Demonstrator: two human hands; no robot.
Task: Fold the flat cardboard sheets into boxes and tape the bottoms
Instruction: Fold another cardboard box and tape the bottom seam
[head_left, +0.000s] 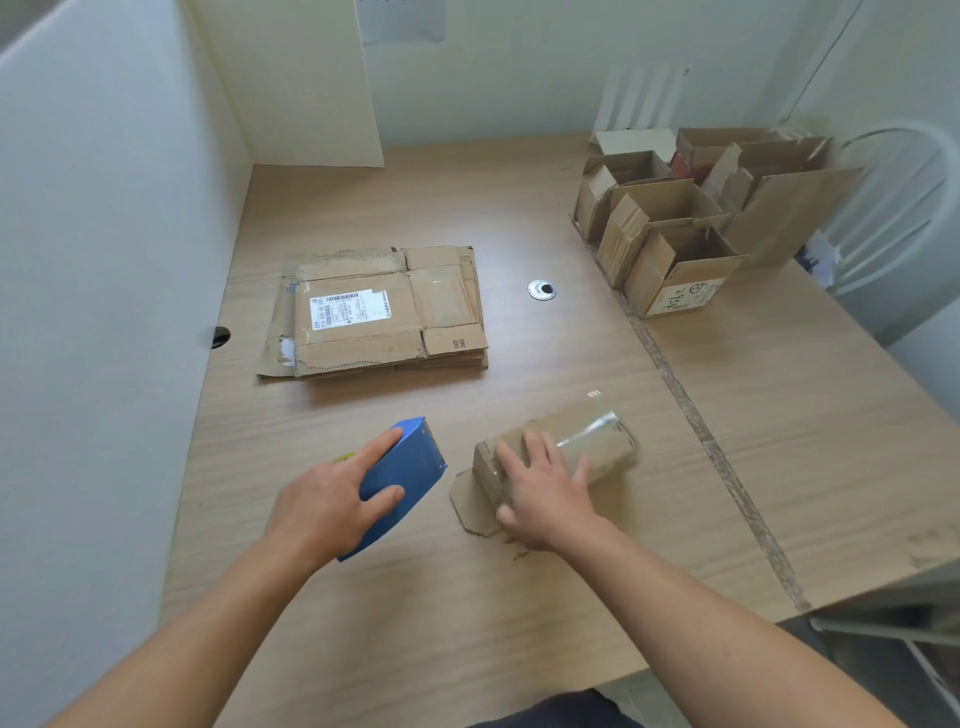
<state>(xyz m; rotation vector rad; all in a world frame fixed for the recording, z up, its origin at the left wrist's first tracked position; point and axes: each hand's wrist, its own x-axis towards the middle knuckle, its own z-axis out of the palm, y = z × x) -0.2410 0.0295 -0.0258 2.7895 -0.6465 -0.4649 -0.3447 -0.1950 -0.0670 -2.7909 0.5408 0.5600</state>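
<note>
Left grip (327, 499) holds one tape dispenser (410, 460); right grip (540, 488) presses flat on one box (600, 447).

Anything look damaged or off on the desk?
The top sheet of the flat cardboard stack has ragged, torn left edges with old tape scraps. The seam strip on the table looks worn and flaking.

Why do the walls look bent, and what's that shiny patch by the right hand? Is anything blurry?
Head view: the wide-angle lens bows the white wall and the table edges; the shine is glare off clear tape on the small box under the right hand; that hand and box look slightly smeared, while the flat cardboard stack looks sharper; the light is soft, with faint shadows.
</note>
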